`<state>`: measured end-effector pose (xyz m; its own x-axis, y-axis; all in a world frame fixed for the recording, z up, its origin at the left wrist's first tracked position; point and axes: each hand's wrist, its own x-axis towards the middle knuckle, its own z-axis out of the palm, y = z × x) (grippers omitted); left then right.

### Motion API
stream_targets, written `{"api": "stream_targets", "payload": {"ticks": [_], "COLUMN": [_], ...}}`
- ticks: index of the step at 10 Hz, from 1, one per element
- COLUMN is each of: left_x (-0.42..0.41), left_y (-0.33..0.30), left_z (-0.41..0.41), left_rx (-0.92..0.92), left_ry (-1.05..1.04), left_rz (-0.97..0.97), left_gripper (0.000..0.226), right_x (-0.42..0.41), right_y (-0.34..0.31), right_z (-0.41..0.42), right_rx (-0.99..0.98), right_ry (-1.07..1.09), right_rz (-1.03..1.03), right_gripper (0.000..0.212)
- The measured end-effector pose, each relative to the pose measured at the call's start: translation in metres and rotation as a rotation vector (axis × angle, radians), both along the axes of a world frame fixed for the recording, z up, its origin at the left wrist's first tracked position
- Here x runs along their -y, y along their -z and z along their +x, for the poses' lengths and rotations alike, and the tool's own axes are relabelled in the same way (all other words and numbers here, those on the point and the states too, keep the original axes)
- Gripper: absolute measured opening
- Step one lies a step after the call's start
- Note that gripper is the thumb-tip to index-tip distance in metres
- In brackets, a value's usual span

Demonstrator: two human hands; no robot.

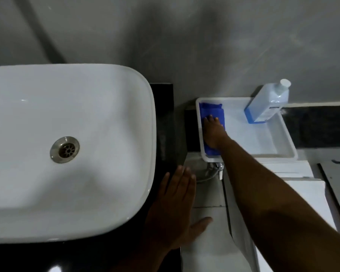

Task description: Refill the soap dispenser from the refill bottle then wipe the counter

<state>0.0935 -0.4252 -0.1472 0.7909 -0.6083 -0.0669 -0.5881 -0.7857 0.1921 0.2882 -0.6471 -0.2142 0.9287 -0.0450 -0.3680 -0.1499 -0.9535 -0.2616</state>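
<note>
- At nine o'clock we see a white basin (pixel 71 134) sitting on the black worktop (pixel 163 118), its metal drain (pixel 64 149) left of centre in the bowl.
- At six o'clock our left hand (pixel 177 209) lies flat with the fingers straight and close together and the thumb spread out to the right, at the worktop's right edge just beside the basin; it holds nothing.
- Just right of centre, a white tray (pixel 283 142) rests on a dark ledge against the grey wall (pixel 204 46).
- In the tray's left end lies a folded blue cloth (pixel 210 110), and our right hand (pixel 214 134) presses down on it with the fingers extended, pointing to twelve o'clock; we cannot tell whether the thumb hooks under the cloth.
- Below the tray's near edge, at five o'clock from the cloth, a small metal tap fitting (pixel 217 166) shows.
- At two o'clock the refill bottle (pixel 267 103), pale blue with a white cap, stands in the tray's far right corner, well apart from the cloth.
</note>
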Motion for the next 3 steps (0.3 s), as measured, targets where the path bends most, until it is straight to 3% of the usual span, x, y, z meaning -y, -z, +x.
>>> {"api": "stream_targets", "payload": {"ticks": [2, 3], "left_x": [-0.003, -0.003], "left_y": [0.003, 0.001], "left_z": [-0.001, 0.0], "left_rx": [0.023, 0.007], "left_ry": [-0.008, -0.011], "left_rz": [-0.06, -0.038], "left_gripper": [0.09, 0.091], "right_x": [0.011, 0.01], "right_y": [-0.01, -0.038], "right_z": [-0.012, -0.025], "right_rx": [0.047, 0.246], "right_ry": [0.082, 0.235], "right_rz": [0.133, 0.321], "right_gripper": [0.052, 0.049]}}
